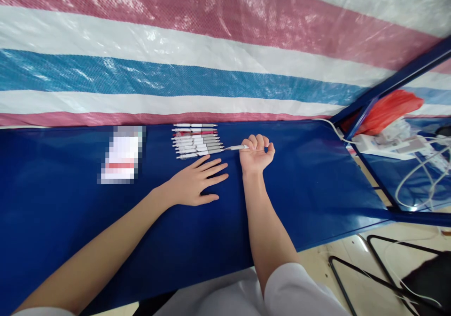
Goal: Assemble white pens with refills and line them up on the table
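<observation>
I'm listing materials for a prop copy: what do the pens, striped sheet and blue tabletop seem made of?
Pens: probably smooth plastic, given their even, mostly white barrels.
Striped sheet: likely glossy woven plastic, given its fine mesh and shiny wrinkles.
Blue tabletop: smooth, glossy, with soft reflections; painted or plastic-covered, I cannot tell which.

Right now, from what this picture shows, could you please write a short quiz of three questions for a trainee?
1. Which hand holds a pen beside the group of pens?
2. True or false: the left hand is closed into a fist.
3. What colour is the table? A) red B) blue C) white

Key:
1. The right hand, with its fingers curled.
2. False; the left hand is open, its fingers spread.
3. B.
</observation>
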Demonstrator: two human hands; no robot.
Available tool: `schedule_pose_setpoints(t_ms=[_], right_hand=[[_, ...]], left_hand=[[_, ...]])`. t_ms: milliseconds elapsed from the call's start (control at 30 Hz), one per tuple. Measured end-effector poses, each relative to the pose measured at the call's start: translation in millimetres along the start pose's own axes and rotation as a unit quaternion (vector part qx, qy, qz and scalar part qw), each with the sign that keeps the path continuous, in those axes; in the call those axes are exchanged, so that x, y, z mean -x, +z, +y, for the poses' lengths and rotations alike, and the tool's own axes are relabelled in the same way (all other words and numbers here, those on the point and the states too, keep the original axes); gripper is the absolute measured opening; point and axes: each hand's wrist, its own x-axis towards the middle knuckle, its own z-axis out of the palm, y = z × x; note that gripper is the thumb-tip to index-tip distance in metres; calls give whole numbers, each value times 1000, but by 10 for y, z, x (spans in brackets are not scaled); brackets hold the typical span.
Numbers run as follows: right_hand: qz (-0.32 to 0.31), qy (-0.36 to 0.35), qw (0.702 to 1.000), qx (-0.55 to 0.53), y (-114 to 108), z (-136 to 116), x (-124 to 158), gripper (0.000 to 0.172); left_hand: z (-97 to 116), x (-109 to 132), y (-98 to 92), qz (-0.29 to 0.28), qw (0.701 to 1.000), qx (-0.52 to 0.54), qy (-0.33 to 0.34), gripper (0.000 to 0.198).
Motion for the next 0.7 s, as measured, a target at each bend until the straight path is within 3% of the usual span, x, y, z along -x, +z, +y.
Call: schedule_pose_setpoints(t_ms=[700], right_hand=[[-14,1,1000,-3,-10,-12,-2,26]], left_hand=[[7,2,-1,3,1000,-2,1,55]])
